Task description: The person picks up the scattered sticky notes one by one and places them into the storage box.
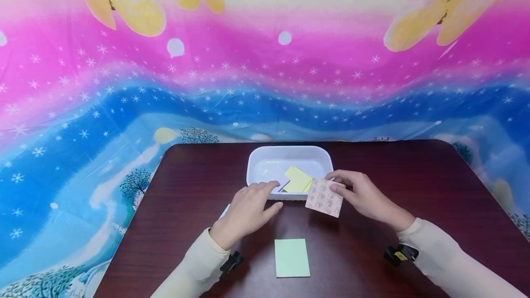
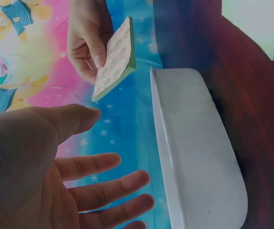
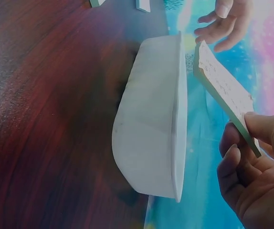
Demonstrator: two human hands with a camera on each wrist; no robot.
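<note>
My right hand (image 1: 364, 197) pinches a small note pad (image 1: 325, 198) between thumb and fingers, over the front right corner of the white plastic tub (image 1: 256, 160). The pad's face is pale pink with a printed pattern, and its edge looks green in the left wrist view. My left hand (image 1: 250, 213), fingers spread and holding nothing, hovers by the tub's front left rim; in the left wrist view its thumb and fingers (image 2: 113, 183) are extended. Inside the tub lie several yellow paper pieces (image 1: 297, 179), partly hidden by the front wall and the held pad.
A pale green note pad (image 1: 292, 258) lies flat on the dark wooden table (image 1: 198, 174), in front of the tub. Behind the left hand, the edge of a whitish pad (image 1: 224, 211) shows. A colourful printed cloth (image 1: 265, 82) hangs behind the table.
</note>
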